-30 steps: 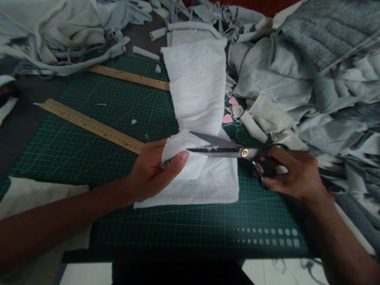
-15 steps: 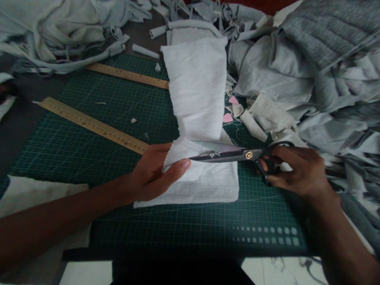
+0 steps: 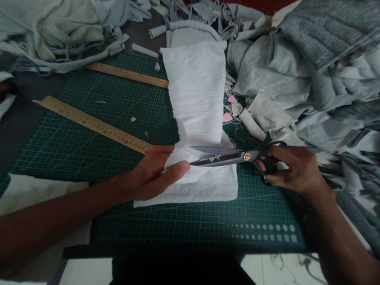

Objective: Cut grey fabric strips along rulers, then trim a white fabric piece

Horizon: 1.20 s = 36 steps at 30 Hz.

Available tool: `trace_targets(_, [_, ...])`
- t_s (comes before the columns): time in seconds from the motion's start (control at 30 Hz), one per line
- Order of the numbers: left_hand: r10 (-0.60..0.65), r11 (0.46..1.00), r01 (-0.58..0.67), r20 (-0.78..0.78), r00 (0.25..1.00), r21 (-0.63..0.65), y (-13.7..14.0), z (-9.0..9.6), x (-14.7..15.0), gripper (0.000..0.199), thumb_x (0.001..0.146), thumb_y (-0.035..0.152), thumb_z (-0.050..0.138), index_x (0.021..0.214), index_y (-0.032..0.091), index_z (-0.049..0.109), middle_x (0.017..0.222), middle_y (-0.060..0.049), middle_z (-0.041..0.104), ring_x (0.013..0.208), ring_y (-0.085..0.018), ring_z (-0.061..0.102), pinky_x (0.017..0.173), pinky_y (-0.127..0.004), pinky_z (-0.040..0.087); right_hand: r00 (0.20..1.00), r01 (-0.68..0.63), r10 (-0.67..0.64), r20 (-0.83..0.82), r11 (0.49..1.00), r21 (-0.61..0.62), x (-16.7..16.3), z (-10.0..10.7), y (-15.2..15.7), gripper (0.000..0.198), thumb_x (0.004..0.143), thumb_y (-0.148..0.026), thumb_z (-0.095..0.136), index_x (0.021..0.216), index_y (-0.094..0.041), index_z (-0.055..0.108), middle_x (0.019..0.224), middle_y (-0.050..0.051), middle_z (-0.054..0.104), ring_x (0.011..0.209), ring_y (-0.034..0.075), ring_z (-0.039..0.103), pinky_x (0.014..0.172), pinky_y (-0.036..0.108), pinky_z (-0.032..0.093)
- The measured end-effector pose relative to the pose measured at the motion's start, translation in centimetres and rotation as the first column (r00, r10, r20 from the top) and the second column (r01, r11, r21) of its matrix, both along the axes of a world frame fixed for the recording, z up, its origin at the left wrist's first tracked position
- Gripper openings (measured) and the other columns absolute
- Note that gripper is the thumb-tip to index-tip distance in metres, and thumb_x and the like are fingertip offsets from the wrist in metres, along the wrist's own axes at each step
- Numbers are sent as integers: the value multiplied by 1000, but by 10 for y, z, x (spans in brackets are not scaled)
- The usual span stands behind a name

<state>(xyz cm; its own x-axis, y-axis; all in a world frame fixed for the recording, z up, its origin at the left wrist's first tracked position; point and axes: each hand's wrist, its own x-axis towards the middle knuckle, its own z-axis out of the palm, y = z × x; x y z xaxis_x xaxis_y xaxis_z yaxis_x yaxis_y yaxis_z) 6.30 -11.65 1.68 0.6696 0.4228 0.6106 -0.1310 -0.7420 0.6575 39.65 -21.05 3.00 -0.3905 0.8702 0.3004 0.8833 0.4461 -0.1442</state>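
A long strip of white fabric (image 3: 197, 91) runs down the middle of the green cutting mat (image 3: 184, 225). Its near part is gathered in my left hand (image 3: 157, 172), pinched between thumb and fingers. My right hand (image 3: 292, 168) has its fingers through the black handles of the scissors (image 3: 228, 157), which point left. Their blades stand parted at the fabric, the tips close to my left thumb. Under the pinched part lies a flat white piece of fabric (image 3: 204, 192); whether it belongs to the same strip I cannot tell.
Two wooden rulers (image 3: 95, 123) lie on the mat at the left. Grey fabric heaps (image 3: 273, 67) crowd the right and back, with another fabric pile (image 3: 65, 27) at upper left. Pink scraps (image 3: 227, 117) sit beside the strip. A pale cloth (image 3: 44, 190) lies under my left forearm.
The scissors and my right hand have shifted slightly left and down. The blades look a little wider apart. My left hand keeps its pinch on the fabric.
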Motion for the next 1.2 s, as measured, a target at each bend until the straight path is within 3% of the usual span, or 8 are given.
trace_targets(0.13, [2,1000,-2,-25,1000,3,0,0,-1,43,106,21,41,64,18,35,55,8,35,44,-3,36,41,-20,26,997,-80,78,29,996,47,-2,1,1,12,84,-24,61,74,-21,53,58,-2,58,47,11,50,48,25,36])
trace_targets(0.4, [-23,999,23,-17,1000,-35,2,-2,-3,40,107,23,37,68,18,41,60,8,45,49,-4,49,47,-18,38,994,-110,109,16,992,54,-1,-1,1,18,89,-31,60,76,-21,52,57,-3,54,47,12,51,48,25,36])
trace_targets(0.53, [-38,996,36,-17,999,-87,3,-5,-4,39,106,21,37,67,19,40,59,8,44,47,-5,46,46,-18,39,991,-137,136,20,989,58,-1,0,2,23,91,-37,58,76,-21,51,56,-3,52,46,12,51,48,26,36])
trace_targets(0.73, [-90,989,89,-8,996,-118,4,-4,-3,34,100,11,39,67,20,39,62,6,46,50,-6,48,46,-18,36,991,-132,130,40,988,76,-2,0,1,17,90,-32,58,79,-20,51,58,-2,53,48,13,52,49,26,35])
trace_targets(0.9, [-154,975,147,-30,988,-164,4,-3,-4,35,103,15,35,69,19,40,67,5,50,54,-6,50,48,-18,35,990,-142,140,35,988,64,1,0,0,19,89,-32,61,79,-21,50,59,-3,53,49,13,51,49,27,34])
trace_targets(1.07, [-135,983,127,-54,989,-136,4,-2,-4,38,106,22,35,69,18,45,68,5,54,55,-6,55,49,-18,40,988,-150,149,29,988,43,1,1,-1,20,91,-35,63,81,-22,51,61,-3,54,52,13,51,51,27,35])
trace_targets(1.2, [-132,984,122,-76,988,-128,5,0,-4,43,107,29,33,67,18,46,65,5,54,53,-6,54,50,-20,45,987,-163,163,7,986,43,-5,3,-1,11,88,-23,61,81,-23,53,61,-4,55,51,12,51,52,27,35])
